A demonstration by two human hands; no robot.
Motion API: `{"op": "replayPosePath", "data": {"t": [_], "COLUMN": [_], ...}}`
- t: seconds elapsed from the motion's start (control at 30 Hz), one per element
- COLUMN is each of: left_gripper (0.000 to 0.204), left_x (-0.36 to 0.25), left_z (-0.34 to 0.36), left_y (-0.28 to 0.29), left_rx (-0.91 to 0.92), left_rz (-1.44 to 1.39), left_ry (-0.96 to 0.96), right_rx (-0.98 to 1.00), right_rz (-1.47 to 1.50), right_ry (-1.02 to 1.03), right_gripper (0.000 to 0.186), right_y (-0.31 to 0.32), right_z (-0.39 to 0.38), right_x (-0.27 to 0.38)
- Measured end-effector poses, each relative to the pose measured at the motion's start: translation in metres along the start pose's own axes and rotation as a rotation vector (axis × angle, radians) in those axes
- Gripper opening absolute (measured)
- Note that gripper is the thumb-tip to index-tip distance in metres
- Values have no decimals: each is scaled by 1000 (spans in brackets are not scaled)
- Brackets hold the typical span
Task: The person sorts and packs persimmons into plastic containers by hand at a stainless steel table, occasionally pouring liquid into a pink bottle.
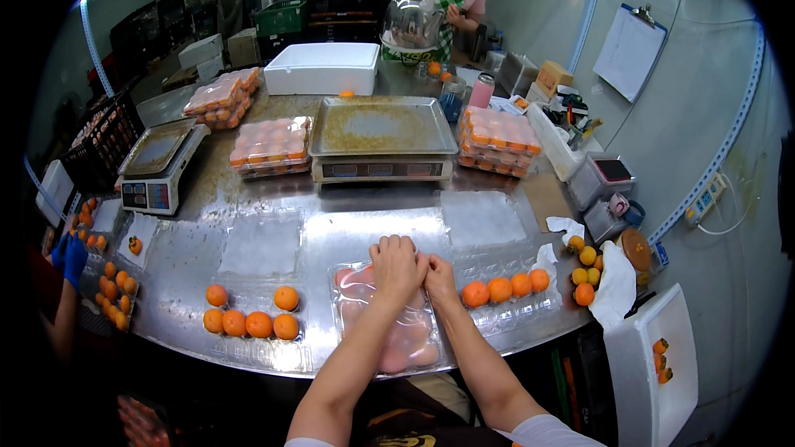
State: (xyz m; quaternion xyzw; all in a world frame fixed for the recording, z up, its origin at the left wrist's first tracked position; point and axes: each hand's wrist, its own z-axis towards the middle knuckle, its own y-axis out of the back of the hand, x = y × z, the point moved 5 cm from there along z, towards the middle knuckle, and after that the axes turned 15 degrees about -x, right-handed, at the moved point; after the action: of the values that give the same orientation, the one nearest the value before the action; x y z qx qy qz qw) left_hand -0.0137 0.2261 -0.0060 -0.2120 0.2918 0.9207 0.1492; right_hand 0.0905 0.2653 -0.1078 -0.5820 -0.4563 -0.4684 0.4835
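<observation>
A clear plastic fruit box [406, 344] lies flat in front of me, its contents under a pinkish covering. My left hand [398, 270] is bent over the far part of its lid, fingers curled at the edge. Close beside it, my right hand [440, 278] pinches the far right corner of the box; the fingertips are partly hidden. To the left, orange persimmons [258, 324] sit in a clear open tray. Another clear tray [507, 319] on the right holds a row of persimmons [499, 289].
Beyond the hands stand a weighing scale [384, 127], stacked packed boxes [270, 147] and a white foam box [321, 69]. Loose persimmons [586, 265] lie at right, near a foam bin [654, 372]. A co-worker's blue glove [74, 261] is at far left; another person holds a clear jug [411, 21].
</observation>
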Motion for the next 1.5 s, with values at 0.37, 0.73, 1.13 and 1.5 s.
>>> {"op": "replayPosePath", "data": {"t": [0.37, 0.73, 1.13, 1.5], "left_gripper": [25, 19, 65, 23], "left_x": [-7, 85, 122, 149], "left_z": [10, 107, 50, 97], "left_y": [44, 83, 238, 141], "left_rx": [26, 170, 767, 360], "left_rz": [-197, -1232, 19, -229], "left_ry": [153, 515, 477, 584], "right_rx": [-99, -339, -252, -156], "right_rz": [-255, -227, -48, -302], "right_ry": [269, 218, 118, 62], "right_gripper": [26, 23, 13, 9], "right_y": [-3, 14, 40, 94], "right_z": [-3, -5, -52, -112], "right_x": [-2, 2, 42, 65]}}
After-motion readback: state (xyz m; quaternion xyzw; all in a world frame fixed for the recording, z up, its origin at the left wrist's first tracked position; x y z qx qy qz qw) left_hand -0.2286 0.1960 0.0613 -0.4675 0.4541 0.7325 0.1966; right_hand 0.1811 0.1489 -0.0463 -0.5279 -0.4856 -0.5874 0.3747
